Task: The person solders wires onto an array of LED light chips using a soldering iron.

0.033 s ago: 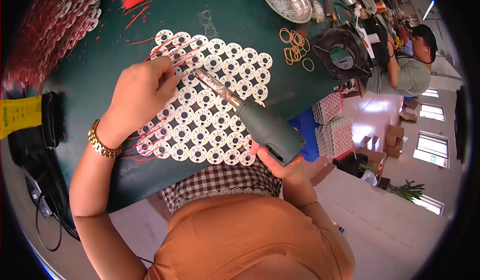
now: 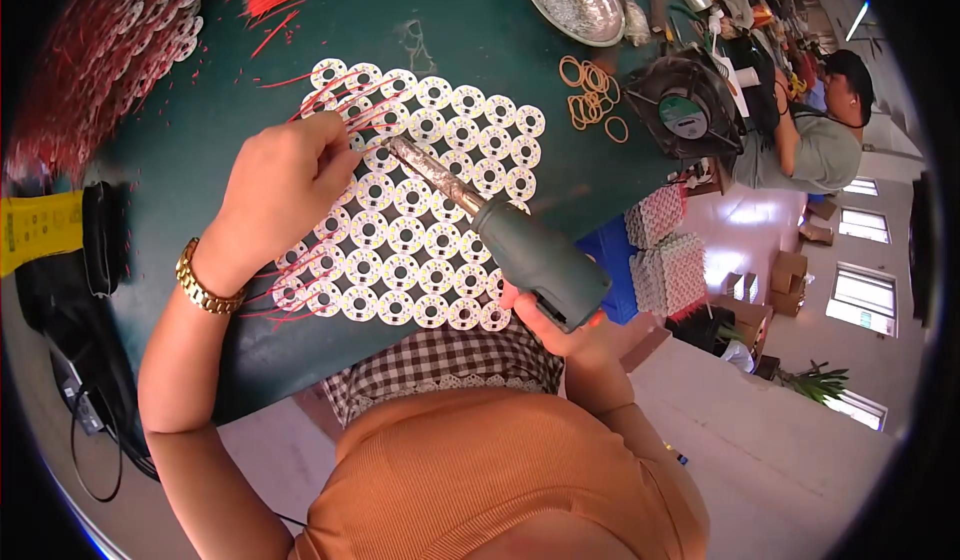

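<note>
Green gun-shaped tool (image 2: 540, 258) clamped in the right hand (image 2: 543, 330), its tip above white ring boards (image 2: 403, 258).
Its long axis slants leftward, away from the wearer, toward the left hand (image 2: 285, 185), whose fingertips are partly hidden, so I cannot tell its grip; boards sit near the surface's (image 2: 585, 185) near edge, bare room rightward.

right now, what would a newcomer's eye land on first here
Probably the grid of round white boards in the middle of the green table. Over it, the right hand holds a dark green tool, its metal tip near the left hand. A red-wired heap of boards fills the upper left.
</note>
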### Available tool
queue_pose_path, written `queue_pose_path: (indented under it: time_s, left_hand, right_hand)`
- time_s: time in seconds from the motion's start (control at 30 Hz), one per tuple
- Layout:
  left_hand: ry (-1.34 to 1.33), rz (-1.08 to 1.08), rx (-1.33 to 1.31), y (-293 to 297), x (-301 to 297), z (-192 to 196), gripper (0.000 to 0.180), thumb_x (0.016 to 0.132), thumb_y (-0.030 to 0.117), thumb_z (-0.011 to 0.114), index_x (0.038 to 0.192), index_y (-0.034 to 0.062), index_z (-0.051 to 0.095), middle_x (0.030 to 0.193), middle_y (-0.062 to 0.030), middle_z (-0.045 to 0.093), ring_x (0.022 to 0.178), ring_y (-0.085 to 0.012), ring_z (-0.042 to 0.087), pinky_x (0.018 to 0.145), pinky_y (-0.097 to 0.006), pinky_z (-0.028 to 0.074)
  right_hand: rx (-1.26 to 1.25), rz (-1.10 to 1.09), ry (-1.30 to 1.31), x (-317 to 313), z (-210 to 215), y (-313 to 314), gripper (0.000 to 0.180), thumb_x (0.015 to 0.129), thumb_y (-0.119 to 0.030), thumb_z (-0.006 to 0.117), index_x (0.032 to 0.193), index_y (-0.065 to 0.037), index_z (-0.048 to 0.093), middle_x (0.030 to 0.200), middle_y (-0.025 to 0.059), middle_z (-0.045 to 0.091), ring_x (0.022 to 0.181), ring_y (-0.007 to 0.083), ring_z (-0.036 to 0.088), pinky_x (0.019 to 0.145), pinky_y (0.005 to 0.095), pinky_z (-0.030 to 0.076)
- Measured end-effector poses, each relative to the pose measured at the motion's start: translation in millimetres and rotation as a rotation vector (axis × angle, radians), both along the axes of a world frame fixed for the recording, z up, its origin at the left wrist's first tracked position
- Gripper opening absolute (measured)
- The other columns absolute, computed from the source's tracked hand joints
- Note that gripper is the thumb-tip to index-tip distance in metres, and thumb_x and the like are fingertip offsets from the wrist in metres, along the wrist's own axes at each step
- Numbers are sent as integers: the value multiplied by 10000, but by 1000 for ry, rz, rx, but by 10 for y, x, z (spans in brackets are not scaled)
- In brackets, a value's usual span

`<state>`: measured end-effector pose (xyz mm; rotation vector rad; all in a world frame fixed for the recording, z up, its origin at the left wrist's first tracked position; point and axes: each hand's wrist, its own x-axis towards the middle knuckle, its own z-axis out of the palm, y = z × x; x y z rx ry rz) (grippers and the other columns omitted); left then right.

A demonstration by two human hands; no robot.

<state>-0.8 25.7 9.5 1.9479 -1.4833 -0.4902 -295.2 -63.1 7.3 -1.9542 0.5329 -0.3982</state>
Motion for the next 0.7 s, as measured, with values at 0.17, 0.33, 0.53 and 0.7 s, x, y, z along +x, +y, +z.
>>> queue_pose_path:
  time_s: [0.17,0.33,0.53,0.7]
  left_hand:
    - [-42,-15,-45,-2,1,-40,162,836,113,681,790,3,570,638,-151,574,549,-301,555,535,-392,419]
    - [-53,-17,-46,-1,5,-39,151,836,116,673,793,9,575,655,-154,590,572,-318,575,546,-402,429]
    - [-67,-10,-54,0,1,-76,147,836,124,671,801,14,579,669,-155,603,599,-328,596,561,-412,443]
    - [-83,-7,-63,-1,4,-85,147,835,128,673,804,19,579,659,-151,598,595,-326,595,559,-411,441]
  right_hand:
    - [-168,44,-28,39,23,-16,293,739,-58,735,996,-10,602,807,78,647,651,218,617,616,308,493]
    - [-204,17,-23,52,38,22,280,745,-86,738,979,-9,603,809,86,642,649,254,621,604,322,494]
    - [-149,-24,-81,87,19,43,261,746,-73,734,965,-8,606,802,80,648,647,249,625,603,316,500]
    - [-175,17,-38,77,45,34,259,742,-58,733,967,-13,612,806,75,654,647,238,627,596,308,502]
